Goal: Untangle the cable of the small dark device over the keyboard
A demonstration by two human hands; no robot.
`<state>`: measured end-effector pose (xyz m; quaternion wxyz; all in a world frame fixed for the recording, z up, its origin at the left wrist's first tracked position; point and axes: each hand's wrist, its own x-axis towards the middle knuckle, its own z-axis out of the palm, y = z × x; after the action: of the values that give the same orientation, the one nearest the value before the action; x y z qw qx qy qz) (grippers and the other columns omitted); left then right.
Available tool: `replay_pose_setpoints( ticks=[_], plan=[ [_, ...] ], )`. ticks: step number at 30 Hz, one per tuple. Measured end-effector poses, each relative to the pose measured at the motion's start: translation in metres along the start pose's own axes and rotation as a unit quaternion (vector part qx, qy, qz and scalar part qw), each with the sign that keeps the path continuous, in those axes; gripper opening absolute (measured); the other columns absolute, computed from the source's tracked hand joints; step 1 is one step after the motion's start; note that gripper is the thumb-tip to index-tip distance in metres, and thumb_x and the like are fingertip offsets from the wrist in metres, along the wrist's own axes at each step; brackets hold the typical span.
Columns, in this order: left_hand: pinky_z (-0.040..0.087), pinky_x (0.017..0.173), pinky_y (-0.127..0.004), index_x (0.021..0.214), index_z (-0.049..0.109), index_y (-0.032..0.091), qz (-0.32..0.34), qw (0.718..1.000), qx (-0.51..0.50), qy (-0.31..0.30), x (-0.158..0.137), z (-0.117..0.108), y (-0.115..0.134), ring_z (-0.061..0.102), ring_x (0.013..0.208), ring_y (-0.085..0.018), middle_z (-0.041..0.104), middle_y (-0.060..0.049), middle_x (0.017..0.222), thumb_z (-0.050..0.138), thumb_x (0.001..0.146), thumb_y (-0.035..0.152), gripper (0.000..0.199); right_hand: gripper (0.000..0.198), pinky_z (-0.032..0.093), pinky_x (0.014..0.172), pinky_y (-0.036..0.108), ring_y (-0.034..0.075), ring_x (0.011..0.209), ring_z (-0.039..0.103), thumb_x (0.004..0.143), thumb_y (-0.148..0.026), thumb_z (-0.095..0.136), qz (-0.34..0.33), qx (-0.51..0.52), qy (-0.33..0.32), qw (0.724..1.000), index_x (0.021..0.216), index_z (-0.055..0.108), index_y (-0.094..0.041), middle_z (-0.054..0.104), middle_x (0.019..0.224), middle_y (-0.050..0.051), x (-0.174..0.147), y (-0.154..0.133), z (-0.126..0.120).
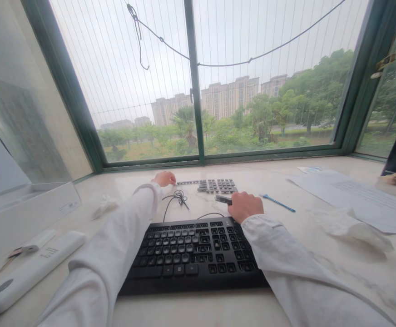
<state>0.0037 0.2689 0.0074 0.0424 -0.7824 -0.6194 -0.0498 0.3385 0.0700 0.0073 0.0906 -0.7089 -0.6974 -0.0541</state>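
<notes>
My left hand [165,178] reaches to the far side of the white surface, its fingers pinched at the left end of a line of dark keycaps [188,182]. A dark bit at the fingertips looks like a keycap. More keycaps [218,185] lie in neat rows to the right. My right hand [247,206] is wrapped round a short dark tool with a shiny edge [224,200]; its exact kind does not show. Below both hands lies a black keyboard [180,281]. Keycaps sit on its left part, while bare sockets show across the right part.
A coiled black cable [179,197] lies behind the keyboard. To the right are a blue stick [279,203], paper sheets [348,195] and crumpled tissue [358,229]. On the left stand a white box [31,204], a white power strip [37,268] and keys [17,252]. Windows rise behind.
</notes>
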Motion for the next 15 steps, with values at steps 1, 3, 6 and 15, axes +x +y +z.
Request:
replay_pose_setpoints(
  ticks=[1, 3, 6, 15],
  plan=[
    [0.043, 0.077, -0.023, 0.089, 0.073, 0.032, 0.0, 1.0, 0.001, -0.002, 0.0003, -0.0004, 0.0006, 0.06, 0.096, -0.017, 0.071, 0.002, 0.102, 0.065, 0.072, 0.042, 0.02, 0.024, 0.046, 0.069, 0.034, 0.025, 0.081, 0.065, 0.077, -0.027, 0.05, 0.0, -0.001, 0.0, 1.0, 0.09, 0.068, -0.016, 0.067, 0.092, 0.014, -0.0001, -0.0001, -0.0002],
    [0.043, 0.078, -0.022, 0.09, 0.072, 0.032, -0.002, 1.0, 0.003, -0.007, 0.0015, -0.0009, 0.0023, 0.061, 0.095, -0.017, 0.071, 0.002, 0.102, 0.065, 0.073, 0.041, 0.02, 0.024, 0.046, 0.068, 0.034, 0.025, 0.082, 0.065, 0.077, -0.027, 0.05, -0.001, -0.005, 0.001, 1.0, 0.09, 0.067, -0.016, 0.067, 0.092, 0.014, -0.0004, -0.0001, -0.0008],
    [0.043, 0.08, -0.022, 0.091, 0.072, 0.031, -0.007, 1.0, 0.009, -0.014, 0.0038, -0.0016, 0.0049, 0.06, 0.096, -0.016, 0.071, 0.003, 0.103, 0.067, 0.073, 0.04, 0.021, 0.023, 0.046, 0.068, 0.035, 0.026, 0.083, 0.065, 0.077, -0.026, 0.049, -0.005, -0.006, 0.004, 1.0, 0.089, 0.067, -0.017, 0.067, 0.092, 0.014, -0.0007, 0.0003, -0.0014],
    [0.043, 0.081, -0.023, 0.093, 0.073, 0.032, -0.014, 0.999, 0.024, -0.03, 0.0053, -0.0041, 0.0096, 0.06, 0.1, -0.018, 0.07, 0.002, 0.104, 0.067, 0.073, 0.042, 0.023, 0.021, 0.046, 0.067, 0.036, 0.027, 0.081, 0.065, 0.076, -0.025, 0.049, -0.009, -0.004, 0.01, 1.0, 0.087, 0.066, -0.017, 0.067, 0.091, 0.013, 0.0018, 0.0014, 0.0023]
  ],
)
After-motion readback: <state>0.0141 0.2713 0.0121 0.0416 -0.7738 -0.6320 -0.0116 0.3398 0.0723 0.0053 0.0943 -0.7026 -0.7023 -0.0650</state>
